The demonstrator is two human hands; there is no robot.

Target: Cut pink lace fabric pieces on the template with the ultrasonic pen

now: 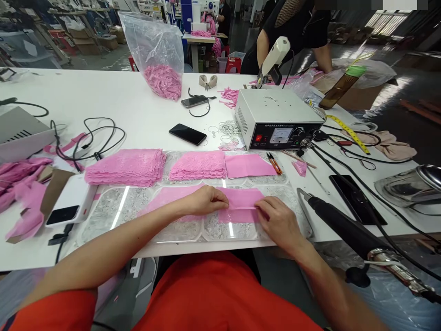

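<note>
A pink fabric piece (239, 198) lies on the clear patterned mat (182, 234), with a straight fold or edge running across it. My left hand (206, 201) pinches its left end, and my right hand (277, 218) pinches the right end of the same edge. Beneath my left wrist another pink piece (168, 196) is partly covered. Behind my hands sit a stack of pink lace pieces (198, 165) and a flat pink sheet (251, 165). Farther left is a taller stack of pink lace (127, 166). Orange-handled thread snips (274, 163) rest beside the sheet.
A grey control box (280, 119) stands behind the mat. At right, a black handheld tool (339, 223) with a cable juts over the table edge near a phone (358, 200). A white device (71, 200) lies left. A co-worker (292, 32) stands across the table.
</note>
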